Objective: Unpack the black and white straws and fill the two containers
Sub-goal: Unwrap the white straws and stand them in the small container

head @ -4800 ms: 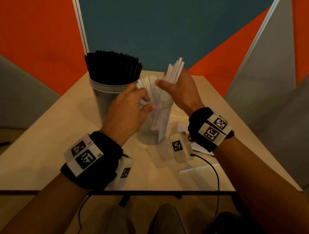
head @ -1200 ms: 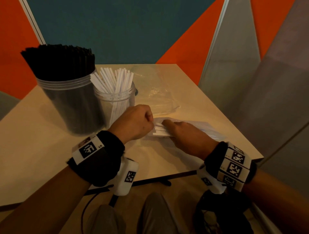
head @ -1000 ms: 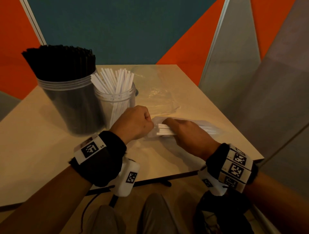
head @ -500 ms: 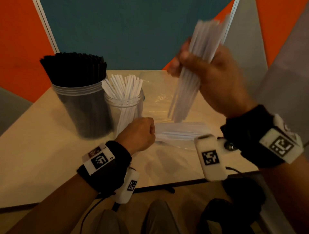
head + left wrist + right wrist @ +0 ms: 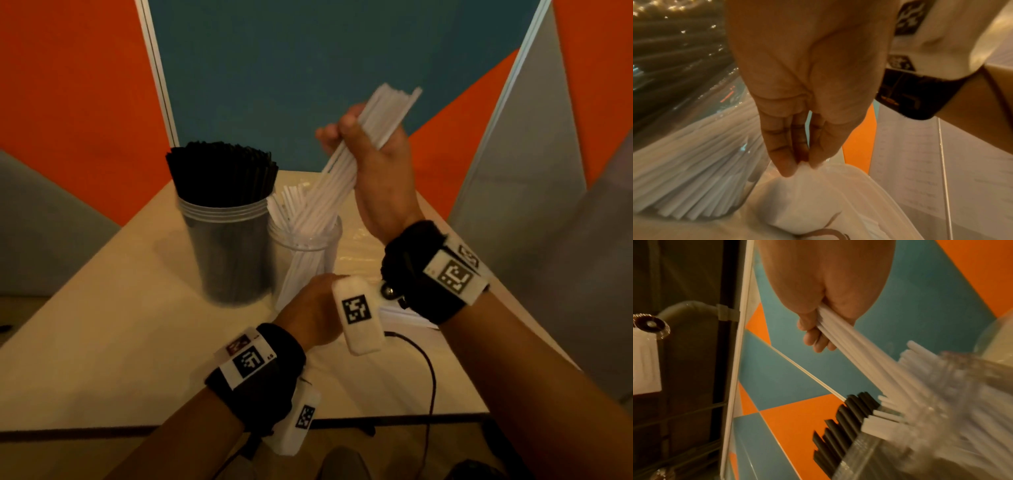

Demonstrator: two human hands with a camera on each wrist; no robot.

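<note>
My right hand [image 5: 371, 161] grips a bundle of white straws [image 5: 346, 164] [image 5: 859, 356], raised and slanted with its lower ends entering the small clear jar [image 5: 308, 246], which holds more white straws [image 5: 920, 386]. Left of it stands the larger clear jar [image 5: 233, 253] packed with black straws [image 5: 222, 174] [image 5: 840, 423]. My left hand [image 5: 308, 308] rests on the table in front of the small jar and pinches the edge of the clear plastic straw bag [image 5: 818, 191] between thumb and fingers [image 5: 781, 155]. The right wrist device hides part of the left hand in the head view.
The light wooden table [image 5: 102, 325] has its front edge near my wrists and its right edge under my right forearm. An empty clear bag [image 5: 363, 246] lies behind the small jar. Orange, teal and grey panels close the back and sides.
My right hand pulled a bundle of white straws out of the bag, lifted it high, and has now swung left, dipping the lower ends into the small jar. The left hand keeps pinching the bag.
</note>
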